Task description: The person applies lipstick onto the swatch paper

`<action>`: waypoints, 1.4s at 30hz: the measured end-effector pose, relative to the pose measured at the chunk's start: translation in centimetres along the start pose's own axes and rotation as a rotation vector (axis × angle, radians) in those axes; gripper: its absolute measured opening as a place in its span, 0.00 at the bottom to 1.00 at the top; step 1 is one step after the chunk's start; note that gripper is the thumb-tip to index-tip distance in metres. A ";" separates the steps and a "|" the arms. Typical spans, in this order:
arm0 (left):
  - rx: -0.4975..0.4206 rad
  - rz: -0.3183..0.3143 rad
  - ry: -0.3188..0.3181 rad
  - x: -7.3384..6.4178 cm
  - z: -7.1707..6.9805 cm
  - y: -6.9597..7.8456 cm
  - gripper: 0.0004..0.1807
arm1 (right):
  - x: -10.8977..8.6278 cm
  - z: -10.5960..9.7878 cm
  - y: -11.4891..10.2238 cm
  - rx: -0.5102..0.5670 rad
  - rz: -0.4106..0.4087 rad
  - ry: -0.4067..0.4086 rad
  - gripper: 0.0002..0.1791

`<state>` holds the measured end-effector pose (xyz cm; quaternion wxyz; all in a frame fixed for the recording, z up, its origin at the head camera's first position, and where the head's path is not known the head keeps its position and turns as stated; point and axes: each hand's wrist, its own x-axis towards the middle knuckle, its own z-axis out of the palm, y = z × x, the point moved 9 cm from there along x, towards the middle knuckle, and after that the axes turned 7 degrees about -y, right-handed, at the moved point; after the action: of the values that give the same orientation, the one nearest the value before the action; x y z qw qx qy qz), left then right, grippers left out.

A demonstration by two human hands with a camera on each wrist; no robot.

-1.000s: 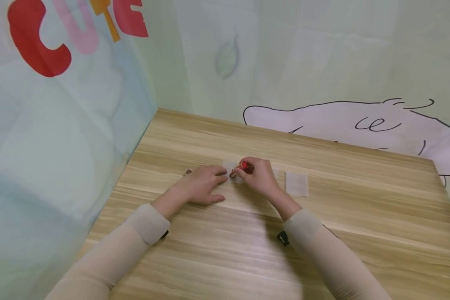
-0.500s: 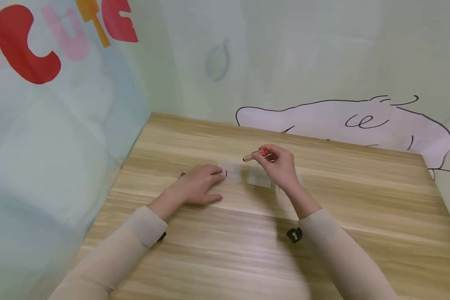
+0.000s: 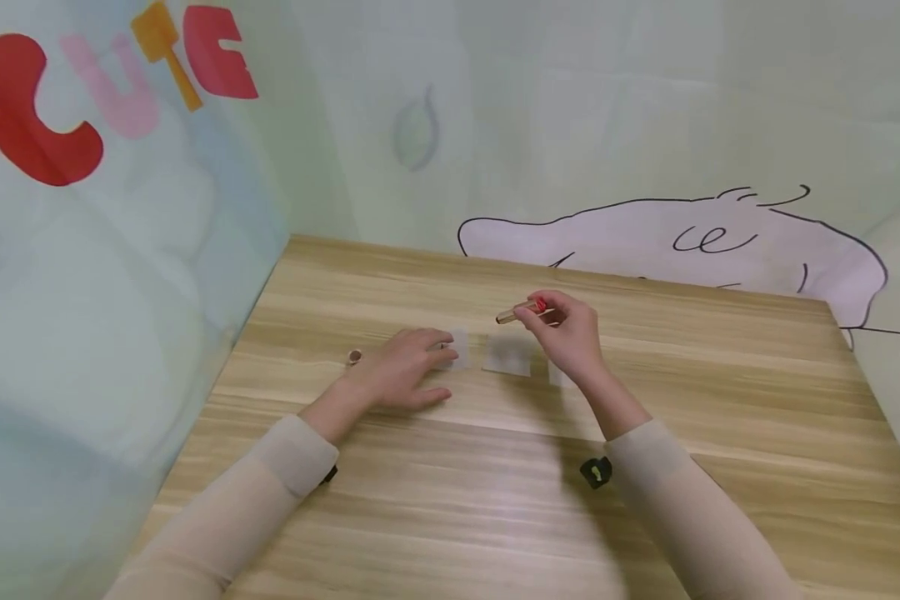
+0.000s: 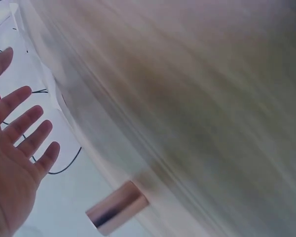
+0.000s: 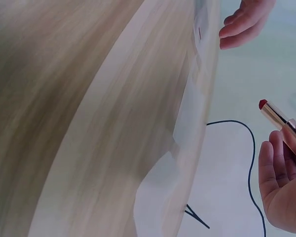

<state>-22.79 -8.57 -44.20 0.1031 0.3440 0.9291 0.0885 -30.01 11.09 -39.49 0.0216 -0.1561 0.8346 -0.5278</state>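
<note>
My right hand [image 3: 570, 337] holds a lipstick [image 3: 506, 317] above the table, pinched between thumb and fingers. In the right wrist view the lipstick [image 5: 274, 113] shows a red tip and a gold tube. My left hand [image 3: 412, 371] has its fingers spread, loosely extended over a thin whitish sheet [image 3: 461, 348]. That sheet bears a short red stroke [image 5: 200, 33], seen in the right wrist view. Beside my left wrist stands the shiny copper-coloured cap [image 3: 354, 357], large in the left wrist view as a cap [image 4: 117, 210].
A second whitish sheet [image 3: 507, 358] lies right of the first. Part of a third sheet [image 3: 555, 373] shows by my right hand. The wooden table [image 3: 435, 500] meets printed cloth walls [image 3: 607, 142] at its back and left.
My right hand has lifted the lipstick off the first sheet and moved right, uncovering a red stroke. My left fingers have since shifted over that stroke. The head view has turned slightly.
</note>
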 end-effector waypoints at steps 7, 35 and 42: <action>0.022 0.046 0.010 0.9 -0.1 1.0 0.30 | -0.2 -0.4 0.6 0.013 0.012 -0.006 0.12; 0.063 0.123 -0.120 4.4 2.3 4.2 0.35 | -0.5 -0.8 2.6 -0.017 0.024 -0.041 0.11; 0.089 0.143 -0.110 4.9 2.4 4.8 0.34 | -0.5 -0.6 3.3 -0.083 0.011 -0.080 0.10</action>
<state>-22.81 -1.55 -46.07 0.1318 0.4182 0.8981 0.0353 -30.49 13.07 -42.18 0.0512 -0.1731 0.8551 -0.4860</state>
